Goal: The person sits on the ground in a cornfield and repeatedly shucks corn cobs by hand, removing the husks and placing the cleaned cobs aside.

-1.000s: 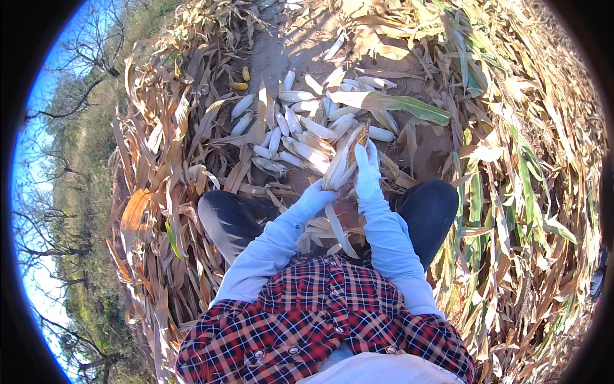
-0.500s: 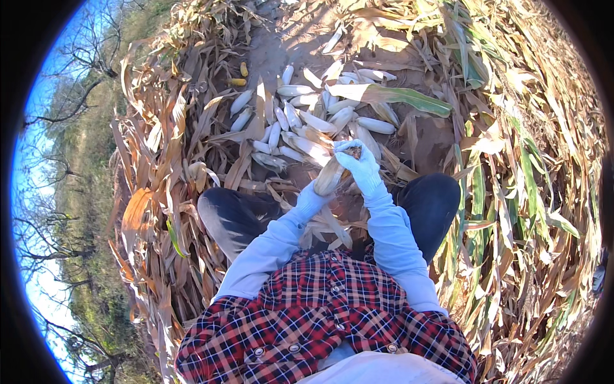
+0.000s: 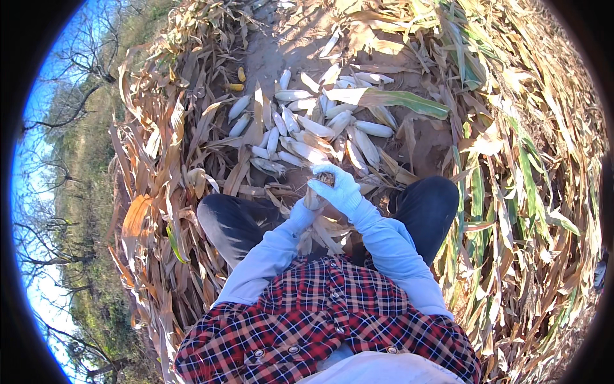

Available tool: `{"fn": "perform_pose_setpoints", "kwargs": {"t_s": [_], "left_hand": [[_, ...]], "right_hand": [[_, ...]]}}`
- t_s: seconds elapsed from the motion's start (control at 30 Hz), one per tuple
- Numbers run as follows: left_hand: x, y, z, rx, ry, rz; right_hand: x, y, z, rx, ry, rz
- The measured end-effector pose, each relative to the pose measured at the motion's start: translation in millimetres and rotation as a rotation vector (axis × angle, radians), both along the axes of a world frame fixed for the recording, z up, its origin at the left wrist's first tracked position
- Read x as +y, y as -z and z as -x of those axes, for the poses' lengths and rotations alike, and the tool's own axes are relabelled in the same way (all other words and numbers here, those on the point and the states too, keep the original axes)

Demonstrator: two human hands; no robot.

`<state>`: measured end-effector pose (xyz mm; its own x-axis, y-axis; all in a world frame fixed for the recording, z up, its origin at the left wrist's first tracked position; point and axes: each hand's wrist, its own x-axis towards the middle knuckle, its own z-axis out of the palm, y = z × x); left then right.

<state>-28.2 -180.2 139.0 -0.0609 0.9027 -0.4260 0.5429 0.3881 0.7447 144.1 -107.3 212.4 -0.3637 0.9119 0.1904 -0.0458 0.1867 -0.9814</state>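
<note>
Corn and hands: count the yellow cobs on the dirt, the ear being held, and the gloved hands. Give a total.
Yellow cobs: 2
Held ear of corn: 1
Gloved hands, left hand and right hand: 2
Total: 5

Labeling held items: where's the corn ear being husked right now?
Head view, centre: the corn ear sits between both gloved hands, right hand over its top, left hand below, just short of the pile of husked ears.

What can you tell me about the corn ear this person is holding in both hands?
The corn ear is mostly hidden by pale, dry husk. Only its tip shows, brownish and rough, poking out near the top of the right hand, which wraps over it in a white glove. The left hand, gloved too, grips lower down, where loose husk strips hang toward the lap. The ear is held roughly upright between the knees, in front of the pile of husked ears.
</note>
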Motion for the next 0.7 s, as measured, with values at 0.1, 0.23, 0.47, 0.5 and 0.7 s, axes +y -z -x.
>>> {"fn": "perform_pose_setpoints", "kwargs": {"t_s": [0.1,0.23,0.47,0.5,0.7], "left_hand": [[-3,21,9,0.101,0.114,-0.14],[-4,49,22,0.175,0.217,-0.396],[12,-3,-20,-0.488,-0.166,-0.227],[14,-5,-19,-0.354,-0.116,-0.148],[18,8,-3,0.02,0.078,0.06]], "right_hand": [[-12,-16,1,-0.005,0.002,-0.063],[-20,-20,7,0.07,-0.037,-0.121],[-39,-27,27,-0.07,-0.197,-0.668],[-50,-31,30,-0.195,-0.252,-0.764],[-17,-24,9,-0.009,0.093,-0.188]]}}
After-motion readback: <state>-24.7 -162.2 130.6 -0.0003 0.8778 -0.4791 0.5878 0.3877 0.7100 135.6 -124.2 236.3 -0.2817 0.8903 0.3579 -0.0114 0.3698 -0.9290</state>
